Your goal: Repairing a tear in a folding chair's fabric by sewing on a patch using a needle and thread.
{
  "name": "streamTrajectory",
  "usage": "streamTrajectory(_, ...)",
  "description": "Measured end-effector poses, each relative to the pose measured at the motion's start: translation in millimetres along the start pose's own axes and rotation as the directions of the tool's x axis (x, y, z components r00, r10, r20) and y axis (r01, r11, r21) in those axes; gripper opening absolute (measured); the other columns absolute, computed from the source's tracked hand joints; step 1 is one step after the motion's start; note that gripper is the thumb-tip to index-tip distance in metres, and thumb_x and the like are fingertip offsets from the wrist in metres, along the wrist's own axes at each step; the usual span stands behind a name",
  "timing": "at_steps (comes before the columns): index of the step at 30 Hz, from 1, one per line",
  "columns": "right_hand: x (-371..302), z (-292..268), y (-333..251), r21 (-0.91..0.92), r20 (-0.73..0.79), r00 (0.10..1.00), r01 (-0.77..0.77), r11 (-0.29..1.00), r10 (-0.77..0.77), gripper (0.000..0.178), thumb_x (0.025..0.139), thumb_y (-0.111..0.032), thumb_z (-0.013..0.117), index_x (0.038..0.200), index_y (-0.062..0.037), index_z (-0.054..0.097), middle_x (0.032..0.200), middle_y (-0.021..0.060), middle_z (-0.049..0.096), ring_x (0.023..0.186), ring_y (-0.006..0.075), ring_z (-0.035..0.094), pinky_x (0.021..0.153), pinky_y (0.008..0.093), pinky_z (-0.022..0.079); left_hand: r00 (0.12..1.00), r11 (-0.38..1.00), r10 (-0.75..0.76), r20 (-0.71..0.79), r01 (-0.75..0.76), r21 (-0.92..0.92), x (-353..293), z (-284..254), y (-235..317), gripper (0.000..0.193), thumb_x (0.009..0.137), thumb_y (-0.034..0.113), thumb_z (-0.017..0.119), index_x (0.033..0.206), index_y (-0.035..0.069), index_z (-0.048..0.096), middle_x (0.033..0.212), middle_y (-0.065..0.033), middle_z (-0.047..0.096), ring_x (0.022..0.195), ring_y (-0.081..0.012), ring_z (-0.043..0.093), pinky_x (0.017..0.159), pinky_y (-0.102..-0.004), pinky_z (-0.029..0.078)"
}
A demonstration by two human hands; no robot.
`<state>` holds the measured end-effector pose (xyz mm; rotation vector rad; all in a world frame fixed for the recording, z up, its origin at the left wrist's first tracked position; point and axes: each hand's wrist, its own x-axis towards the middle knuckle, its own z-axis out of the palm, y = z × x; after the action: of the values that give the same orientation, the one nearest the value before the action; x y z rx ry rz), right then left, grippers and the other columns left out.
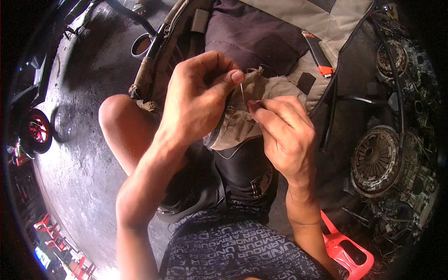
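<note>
You see a smaller disc [391, 58] beyond the big metal disc [376, 159], a red chair [334, 241] on its near side.

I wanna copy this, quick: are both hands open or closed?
Left hand: closed, pinching a needle.
Right hand: pinched shut near the needle's lower end; can't tell on what.
</note>
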<state>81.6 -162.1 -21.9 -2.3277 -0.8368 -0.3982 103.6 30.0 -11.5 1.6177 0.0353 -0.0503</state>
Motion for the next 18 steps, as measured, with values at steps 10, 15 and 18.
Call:
streamTrajectory(10,12,-11,3,0.264,0.080,0.996,-0.065,0.962,0.045,0.031,0.081,-0.003,0.070,0.112,-0.0019,0.067,0.104,0.0116,0.069,0.093,0.0291,0.065,0.083,0.0413,0.051,0.946,0.936,0.321,-0.038,-0.312,0.162,11,-20,49,0.022,0.087,0.008,0.072,0.105,-0.004,0.070,0.098,-0.0107,0.072,0.085,-0.0156,0.067,0.077,-0.0272,0.053)
streamTrajectory(15,53,-21,-15,0.691,0.052,0.946,-0.265,0.672,0.319,0.041,0.090,-0.006,0.069,0.126,0.0057,0.055,0.097,0.0084,0.067,0.083,0.0141,0.061,0.076,0.0278,0.049,0.810,0.842,0.421,0.408,-0.517,0.156,18,-17,115,0.009,0.088,0.003,0.071,0.094,-0.003,0.069,0.083,-0.0109,0.071,0.074,-0.0138,0.068,0.065,-0.0271,0.055)
streamTrajectory(18,75,-29,-20,0.786,-0.005,0.952,-0.185,0.590,0.305,0.034,0.091,-0.009,0.069,0.121,0.0058,0.061,0.094,0.0070,0.067,0.075,0.0115,0.059,0.070,0.0243,0.047,0.801,0.754,0.469,0.371,-0.583,0.304,17,-15,118,0.011,0.093,0.006,0.067,0.098,-0.004,0.067,0.087,-0.0126,0.072,0.077,-0.0138,0.068,0.072,-0.0267,0.056)
